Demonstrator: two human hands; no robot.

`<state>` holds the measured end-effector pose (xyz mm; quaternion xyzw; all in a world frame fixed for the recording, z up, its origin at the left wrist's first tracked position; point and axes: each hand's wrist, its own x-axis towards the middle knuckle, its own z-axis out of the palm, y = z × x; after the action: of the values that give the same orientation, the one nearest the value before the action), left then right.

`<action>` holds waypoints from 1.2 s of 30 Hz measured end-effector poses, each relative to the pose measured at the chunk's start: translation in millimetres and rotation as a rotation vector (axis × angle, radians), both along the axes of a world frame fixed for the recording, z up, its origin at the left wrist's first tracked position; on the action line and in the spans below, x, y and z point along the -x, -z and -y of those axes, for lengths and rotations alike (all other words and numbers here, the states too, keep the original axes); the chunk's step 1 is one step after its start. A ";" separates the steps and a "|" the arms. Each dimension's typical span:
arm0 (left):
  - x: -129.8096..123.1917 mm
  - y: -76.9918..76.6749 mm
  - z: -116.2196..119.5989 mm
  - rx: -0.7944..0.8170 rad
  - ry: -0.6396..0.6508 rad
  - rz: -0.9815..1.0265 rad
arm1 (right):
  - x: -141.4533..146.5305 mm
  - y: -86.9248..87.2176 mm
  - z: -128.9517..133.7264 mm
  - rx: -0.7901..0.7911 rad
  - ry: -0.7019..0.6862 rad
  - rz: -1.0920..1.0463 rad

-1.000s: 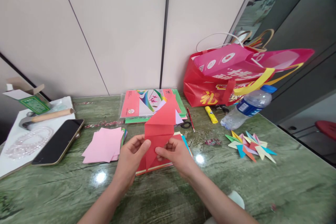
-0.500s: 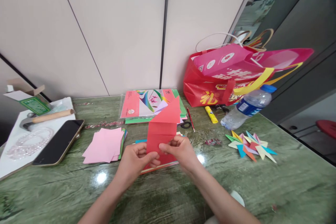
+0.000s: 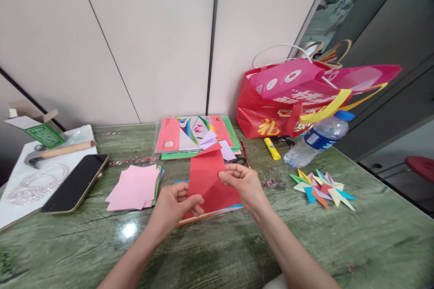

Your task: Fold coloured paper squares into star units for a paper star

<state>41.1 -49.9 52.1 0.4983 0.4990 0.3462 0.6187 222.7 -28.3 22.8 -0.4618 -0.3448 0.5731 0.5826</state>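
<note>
A creased sheet of red paper is held up in front of me, its top edge folded over. At its lower left edge my left hand pinches it between thumb and fingers. My right hand has its thumb and fingers closed at the paper's right edge. Beneath both hands lies a stack of coloured paper, with red on top. Behind the held sheet are pale purple paper pieces and dark-handled scissors, partly covered.
Pink paper squares, a phone and a hammer lie left. Paper packs sit behind. Rightward are a glue stick, a water bottle, folded paper stars and a red bag.
My right hand has moved right along the red paper to its edge. The sheet's top has dropped lower, uncovering more of the purple pieces and the paper pack behind.
</note>
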 end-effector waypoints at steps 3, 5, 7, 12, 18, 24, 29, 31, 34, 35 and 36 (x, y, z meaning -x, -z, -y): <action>0.6 2.1 -1.8 -0.081 -0.008 -0.027 | 1.9 -0.3 0.1 -0.041 0.002 -0.029; 1.0 3.8 -3.1 -0.138 -0.017 -0.056 | 3.2 -1.3 0.7 -0.070 -0.038 -0.053; 2.1 7.2 -4.7 -0.186 -0.012 -0.104 | 3.4 -2.0 1.0 -0.080 -0.080 -0.060; 10.1 25.9 -11.2 -0.356 -0.111 -0.331 | -0.1 2.5 -4.2 -0.099 0.062 -0.037; 11.4 31.8 -8.5 -0.479 0.168 -0.894 | -8.4 17.7 -16.9 -0.068 0.350 -0.213; 4.4 21.9 -3.3 -0.370 0.403 -1.103 | -10.6 28.0 -26.4 -0.073 0.280 -0.199; 6.2 23.2 -5.4 -0.375 0.396 -1.118 | -14.1 35.8 -31.2 -0.007 0.074 -0.005; 7.3 24.4 -6.4 -0.394 0.388 -1.117 | -16.8 39.3 -32.0 -0.024 0.084 0.069; 8.5 25.7 -7.1 -0.440 0.367 -1.112 | -19.8 42.4 -30.8 -0.159 0.060 0.382; 8.9 25.9 -7.1 -0.452 0.364 -1.109 | -20.2 42.3 -29.6 -0.218 0.033 0.527; 9.3 26.2 -7.0 -0.459 0.361 -1.103 | -20.1 41.4 -28.0 -0.270 -0.003 0.670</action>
<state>31.8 -42.9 25.9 0.8005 0.5659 0.0263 0.1956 242.9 -0.3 -18.6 -0.5426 -0.5899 0.3400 0.4919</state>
